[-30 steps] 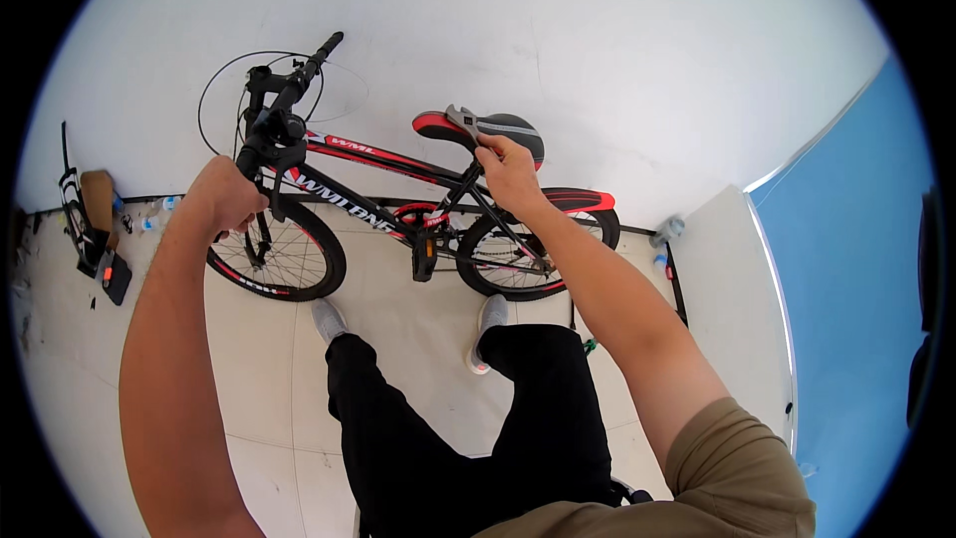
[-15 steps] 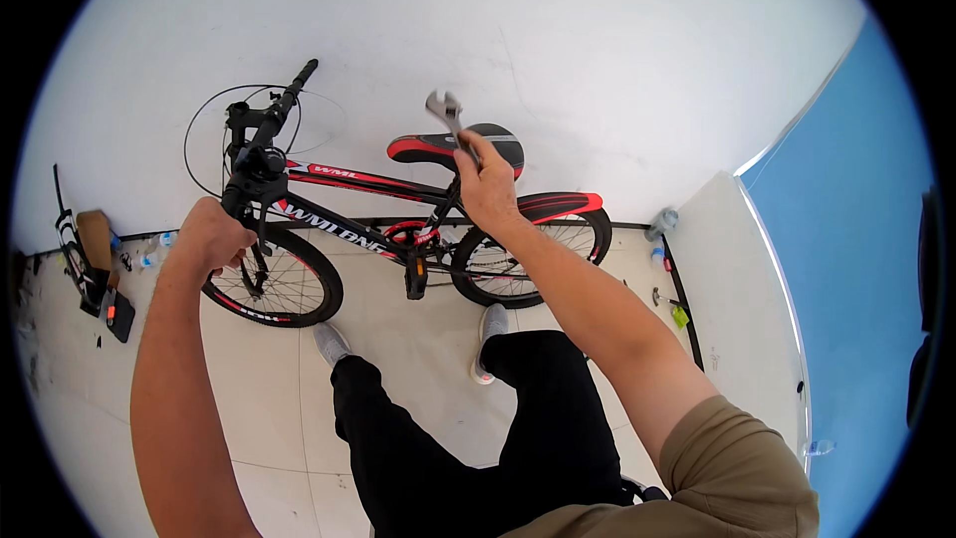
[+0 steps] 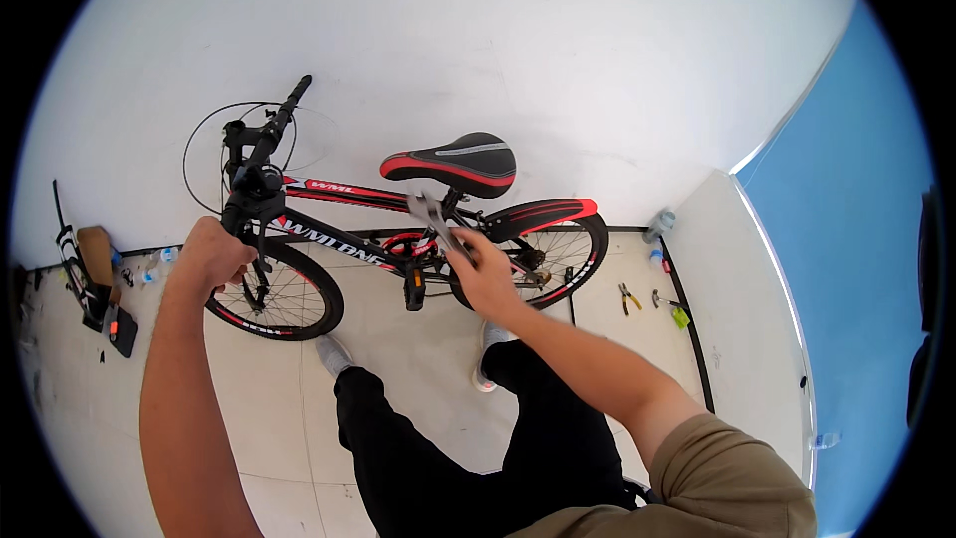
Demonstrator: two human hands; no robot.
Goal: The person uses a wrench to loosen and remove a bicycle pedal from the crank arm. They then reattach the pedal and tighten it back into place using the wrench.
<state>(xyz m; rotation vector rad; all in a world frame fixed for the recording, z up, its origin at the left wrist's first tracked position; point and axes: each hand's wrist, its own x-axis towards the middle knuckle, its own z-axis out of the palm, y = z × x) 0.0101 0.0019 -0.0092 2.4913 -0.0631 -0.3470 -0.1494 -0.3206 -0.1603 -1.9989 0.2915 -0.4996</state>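
A black and red bicycle [image 3: 344, 241] stands along the white wall, its front wheel to the left. My left hand [image 3: 211, 254] is closed around the near grip of the handlebar [image 3: 261, 154]. In my right hand [image 3: 485, 274] is a silver adjustable wrench [image 3: 430, 214], its jaws pointing up and left, slightly blurred. The wrench is in front of the frame, below the black and red saddle [image 3: 453, 161]. From this view I cannot tell whether it touches the bicycle. Beneath my right hand, part of the rear wheel [image 3: 588, 257] is hidden.
Pliers [image 3: 625, 299] and a hammer [image 3: 665, 301] lie on the tiled floor at the right, near a plastic bottle [image 3: 659, 226]. To the left are a bicycle fork [image 3: 75, 264], a cardboard piece [image 3: 97, 257] and more bottles [image 3: 159, 264]. A low white partition [image 3: 742, 279] borders the right side.
My right hand has lowered the wrench from beside the saddle to in front of the frame. My left hand keeps hold of the handlebar grip. The pliers have come into view.
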